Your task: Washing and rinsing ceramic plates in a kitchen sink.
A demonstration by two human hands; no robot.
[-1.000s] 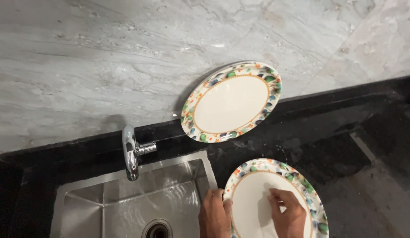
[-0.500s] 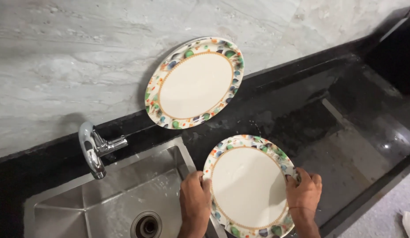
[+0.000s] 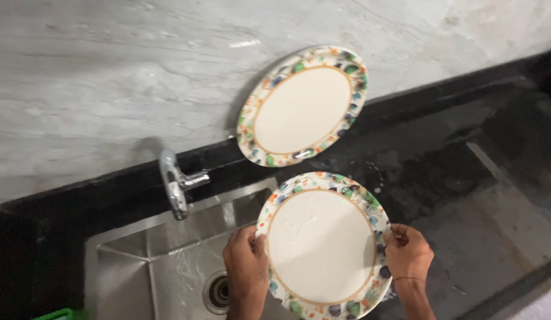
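Cream, round ceramic plate with a multicoloured speckled rim: held at opposite edges, left hand and right hand each in a closed grip on the rim, face up, wet and streaked. Below the grip, a stainless steel sink with drain. Beyond it, a chrome tap. Above, a matching plate leans on the grey marble wall. Right of the grip, black wet bench. Step judged: rinsing, plate lifted clear.
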